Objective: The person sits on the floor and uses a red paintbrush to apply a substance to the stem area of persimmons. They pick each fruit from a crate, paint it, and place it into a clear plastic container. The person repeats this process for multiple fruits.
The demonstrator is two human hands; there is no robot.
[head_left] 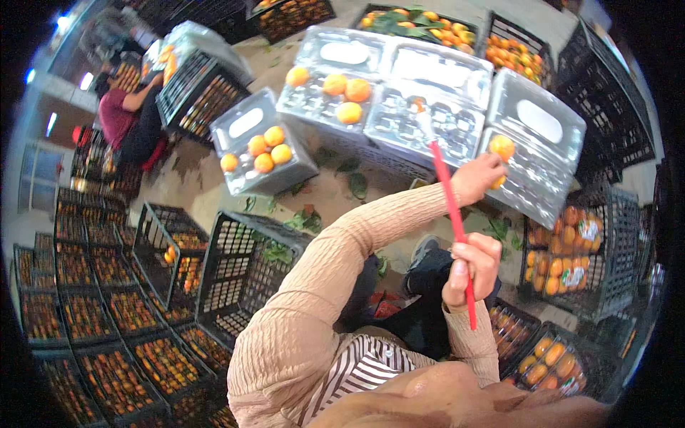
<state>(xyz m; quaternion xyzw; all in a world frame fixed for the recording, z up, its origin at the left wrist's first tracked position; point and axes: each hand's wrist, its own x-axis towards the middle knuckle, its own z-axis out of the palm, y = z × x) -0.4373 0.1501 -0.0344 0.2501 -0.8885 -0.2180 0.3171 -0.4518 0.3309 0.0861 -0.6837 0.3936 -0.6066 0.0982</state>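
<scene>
**Orange at the fingertips over a clear tray, red stick gripped in the other hand**

The left hand is stretched far forward, its fingers curled around an orange. The fruit sits at the fingertips, above the knuckles in the picture, and rests in or just over the open half of a clear plastic clamshell tray at the right of the row. How much of the fruit the fingers cover cannot be told.

The right hand is closed in a fist around a red stick, low on its length. The stick rises from the fist, passes just beside the left wrist and ends in a pale tip over the middle tray.

Further left, another tray holds four oranges, and a separate small tray also holds four. Black plastic crates of oranges stand all around. A person in a dark red top sits at upper left.
</scene>
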